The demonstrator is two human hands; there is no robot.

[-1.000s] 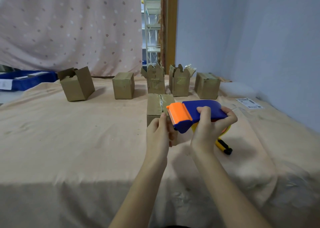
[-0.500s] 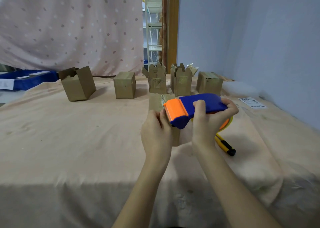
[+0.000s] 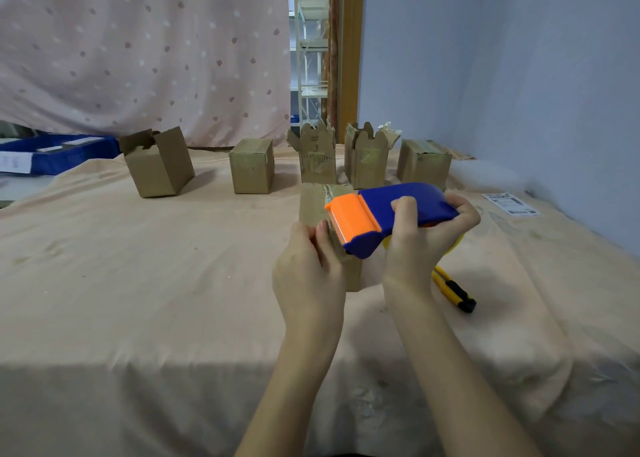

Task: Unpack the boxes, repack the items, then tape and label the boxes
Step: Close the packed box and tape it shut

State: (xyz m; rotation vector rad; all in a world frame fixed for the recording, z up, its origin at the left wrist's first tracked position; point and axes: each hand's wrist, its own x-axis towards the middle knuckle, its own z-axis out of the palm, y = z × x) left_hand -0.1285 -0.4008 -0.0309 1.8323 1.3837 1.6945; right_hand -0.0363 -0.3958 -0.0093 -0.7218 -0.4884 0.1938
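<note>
The right hand [image 3: 420, 245] gripped the blue-and-orange tape gun [image 3: 388, 215] above the near box [image 3: 313, 203] on the cloth-covered table [image 3: 138, 283]. The left hand [image 3: 308, 269], fingers curled, pinched at its orange end, seemingly tape.

No text can be read: the white printed shipping label [image 3: 511, 204] lying on the peach cloth-covered table [image 3: 138, 266] (barcode-like marks only) is too small and blurred.

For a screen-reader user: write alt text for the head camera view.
A right hand holds a blue and orange tape dispenser above a cardboard box while the left hand pinches at its cutting edge. Five more boxes stand behind on a cloth-covered table; a yellow knife lies nearby.
</note>
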